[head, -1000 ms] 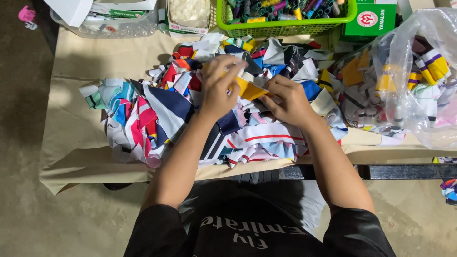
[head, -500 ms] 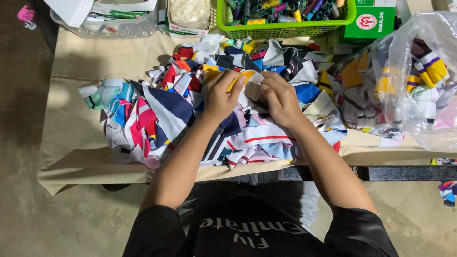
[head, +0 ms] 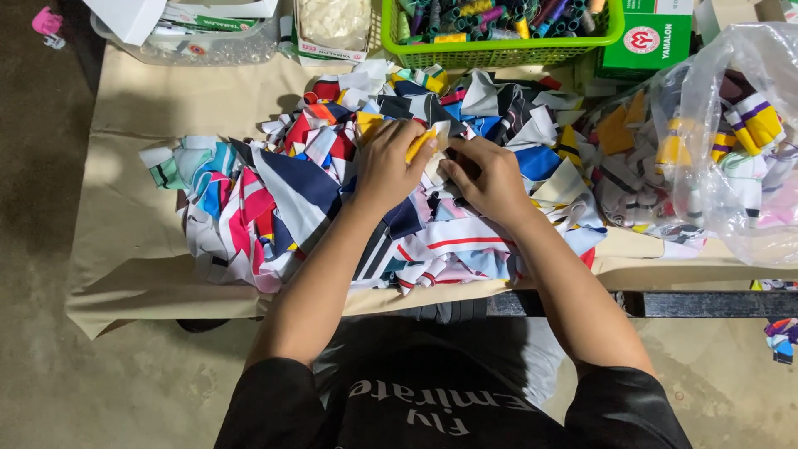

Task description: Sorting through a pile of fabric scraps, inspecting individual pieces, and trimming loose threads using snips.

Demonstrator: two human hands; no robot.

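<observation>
Paper-covered table (head: 125, 249) bears a scrap heap (head: 274, 199), where the left hand (head: 386, 166) pinches a yellow scrap (head: 418, 143) while right hand (head: 490, 179) fingers press loosely alongside, steadying it.

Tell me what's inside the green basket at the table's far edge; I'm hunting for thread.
The green basket holds thread spools in many colours, packed closely. Its bottom and any lower layers are covered by them.
</observation>
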